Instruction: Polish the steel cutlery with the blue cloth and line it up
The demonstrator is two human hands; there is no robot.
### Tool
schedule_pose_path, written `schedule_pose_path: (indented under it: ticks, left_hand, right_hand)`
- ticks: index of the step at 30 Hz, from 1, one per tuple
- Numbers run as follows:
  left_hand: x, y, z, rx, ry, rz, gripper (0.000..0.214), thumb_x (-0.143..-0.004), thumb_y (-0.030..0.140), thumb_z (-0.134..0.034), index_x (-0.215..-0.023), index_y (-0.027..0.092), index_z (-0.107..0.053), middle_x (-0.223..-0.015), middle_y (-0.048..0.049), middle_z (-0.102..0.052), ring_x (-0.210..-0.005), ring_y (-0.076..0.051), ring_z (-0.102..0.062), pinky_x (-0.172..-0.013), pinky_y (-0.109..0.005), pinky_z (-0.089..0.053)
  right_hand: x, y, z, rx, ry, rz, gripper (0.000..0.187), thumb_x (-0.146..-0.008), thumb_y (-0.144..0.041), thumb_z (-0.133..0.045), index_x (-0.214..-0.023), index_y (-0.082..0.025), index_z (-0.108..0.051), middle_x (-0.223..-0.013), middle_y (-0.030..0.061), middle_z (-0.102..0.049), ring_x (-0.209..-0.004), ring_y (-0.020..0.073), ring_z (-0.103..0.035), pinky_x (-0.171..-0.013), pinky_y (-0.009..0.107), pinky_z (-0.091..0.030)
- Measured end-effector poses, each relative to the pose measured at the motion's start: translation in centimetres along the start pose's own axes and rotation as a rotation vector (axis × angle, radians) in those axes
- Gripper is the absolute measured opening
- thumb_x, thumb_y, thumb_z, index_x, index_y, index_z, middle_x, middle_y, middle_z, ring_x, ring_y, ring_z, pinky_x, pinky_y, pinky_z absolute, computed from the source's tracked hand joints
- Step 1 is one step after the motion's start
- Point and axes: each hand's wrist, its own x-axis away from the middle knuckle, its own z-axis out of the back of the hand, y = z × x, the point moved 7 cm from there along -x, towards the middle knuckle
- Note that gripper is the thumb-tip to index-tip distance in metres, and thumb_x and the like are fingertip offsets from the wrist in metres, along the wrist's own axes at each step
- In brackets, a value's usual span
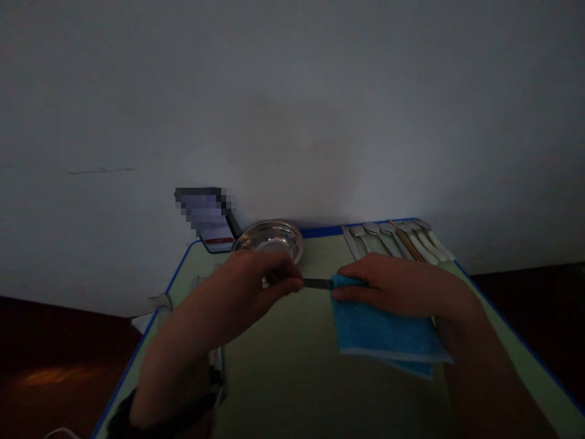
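My left hand is closed in a pinch on one end of a thin metal utensil, held level above the table. My right hand is closed around a blue cloth, which wraps the utensil's other end, so that end is hidden. The cloth hangs folded below my right hand. Just behind my left hand sits a round steel bowl.
Several spoons and utensils lie in a row at the table's far right corner. A phone leans against the wall at the far left. The pale green table has a blue edge; dark floor lies either side.
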Motion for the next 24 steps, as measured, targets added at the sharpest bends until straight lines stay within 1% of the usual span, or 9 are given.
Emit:
schedule_pose_path:
  ticks: [4,7,11,15,16,18,20,21,24]
  left_hand:
    - [-0.5,0.8,-1.1,0.010,-0.081,-0.023,0.014,-0.085,0.029,-0.055,-0.078,0.022,-0.066,-0.071,0.0032,-0.068,-0.066,-0.013,-0.061,-0.060,-0.023,-0.041]
    - [-1.0,1.6,-2.0,-0.010,-0.117,-0.060,0.013,-0.085,0.025,-0.054,-0.079,0.022,-0.065,-0.071,0.0027,-0.067,-0.066,-0.013,-0.060,-0.060,-0.024,-0.040]
    - [-1.4,2.4,-2.1,-0.078,-0.071,-0.093,0.012,-0.085,0.022,-0.052,-0.080,0.021,-0.063,-0.070,0.0019,-0.065,-0.065,-0.014,-0.058,-0.060,-0.025,-0.039]
    - [-1.2,2.6,-1.0,-0.058,-0.007,-0.127,0.012,-0.085,0.022,-0.052,-0.077,0.019,-0.060,-0.070,0.0023,-0.062,-0.064,-0.013,-0.056,-0.060,-0.024,-0.040]
    - [-1.0,2.3,-0.5,-0.057,0.018,-0.123,0.012,-0.085,0.023,-0.051,-0.077,0.019,-0.060,-0.071,0.0021,-0.062,-0.065,-0.013,-0.056,-0.061,-0.024,-0.040]
    - [-0.3,1.3,0.6,-0.062,0.068,-0.091,0.013,-0.086,0.026,-0.050,-0.080,0.019,-0.060,-0.074,0.0013,-0.063,-0.067,-0.014,-0.057,-0.062,-0.024,-0.042]
    - [0.6,-0.3,1.7,-0.047,0.101,-0.040,0.014,-0.087,0.029,-0.049,-0.083,0.020,-0.060,-0.075,0.0012,-0.065,-0.067,-0.014,-0.059,-0.061,-0.024,-0.043]
    - [1.2,-1.3,2.4,-0.029,0.144,-0.016,0.015,-0.086,0.031,-0.050,-0.085,0.020,-0.060,-0.077,0.0013,-0.066,-0.069,-0.015,-0.060,-0.061,-0.024,-0.044]
    - [2.5,-3.7,3.6,0.019,0.194,0.036,0.015,-0.086,0.033,-0.050,-0.087,0.022,-0.061,-0.080,0.0023,-0.068,-0.075,-0.015,-0.062,-0.065,-0.023,-0.046]
  right_hand:
    - [-0.3,-0.8,-0.4,0.016,-0.018,0.059,0.046,-0.088,-0.055,-0.031,-0.086,-0.020,-0.061,-0.082,0.0056,-0.063,-0.074,0.0173,-0.058,-0.063,0.028,-0.040]
    - [-0.5,-0.9,-0.7,0.034,-0.016,0.055,0.047,-0.088,-0.054,-0.031,-0.090,-0.018,-0.061,-0.083,0.0076,-0.063,-0.073,0.0186,-0.058,-0.061,0.029,-0.040]
    - [-0.7,-0.5,-0.8,0.037,0.001,0.011,0.049,-0.088,-0.056,-0.030,-0.097,-0.019,-0.060,-0.089,0.0093,-0.064,-0.077,0.0210,-0.059,-0.062,0.031,-0.040]
    - [-0.8,-1.0,-0.3,-0.048,0.023,0.107,0.050,-0.088,-0.058,-0.028,-0.094,-0.019,-0.059,-0.087,0.0072,-0.063,-0.079,0.0193,-0.059,-0.066,0.031,-0.041]
    - [-0.8,-1.0,-0.3,-0.069,0.017,0.121,0.050,-0.088,-0.058,-0.028,-0.092,-0.019,-0.058,-0.086,0.0063,-0.063,-0.078,0.0185,-0.058,-0.067,0.031,-0.041]
    - [-0.6,-0.6,-0.1,-0.085,0.002,0.094,0.048,-0.088,-0.057,-0.029,-0.091,-0.019,-0.058,-0.086,0.0055,-0.063,-0.078,0.0181,-0.058,-0.068,0.031,-0.042]
    - [-0.2,0.4,0.1,-0.073,0.003,0.027,0.047,-0.087,-0.057,-0.032,-0.094,-0.020,-0.060,-0.089,0.0058,-0.063,-0.081,0.0187,-0.058,-0.070,0.032,-0.042]
    - [0.1,0.9,0.2,-0.064,0.013,-0.002,0.047,-0.087,-0.057,-0.033,-0.095,-0.020,-0.061,-0.091,0.0060,-0.063,-0.083,0.0190,-0.058,-0.071,0.032,-0.042]
    - [0.9,1.9,0.6,-0.070,0.044,-0.023,0.045,-0.087,-0.055,-0.035,-0.099,-0.021,-0.062,-0.095,0.0044,-0.064,-0.086,0.0183,-0.058,-0.075,0.032,-0.042]
